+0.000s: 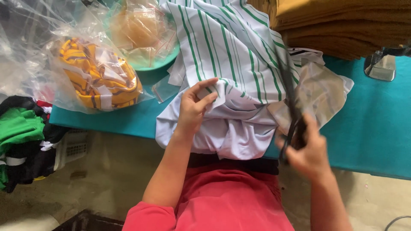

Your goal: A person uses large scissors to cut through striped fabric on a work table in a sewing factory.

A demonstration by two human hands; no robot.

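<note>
The left hand [193,107] pinches a fold of the white garment with green stripes [231,64], thumb and fingers closed on the cloth near its centre. The garment lies spread over the teal table [372,128], its plain white lower part [231,137] hanging off the near edge toward the person's red shirt [231,201]. At about four o'clock from the left hand, the right hand [306,149] grips the handles of a pair of dark scissors [291,102] — blurred, blades pointing up toward twelve o'clock across the striped cloth and a loose pale piece of fabric [321,92]. Whether the blades are open or shut cannot be told.

At ten o'clock from the left hand sits a clear plastic bag holding yellow striped fabric [100,75], and beyond it a green bowl with small plastic bags [145,34]. At one o'clock — far corner of the table — lies a stack of mustard-brown cloth [342,25], with a metal sewing-machine part [381,64] just below it. Green and black clothes [21,132] are heaped at nine o'clock, off the table.
</note>
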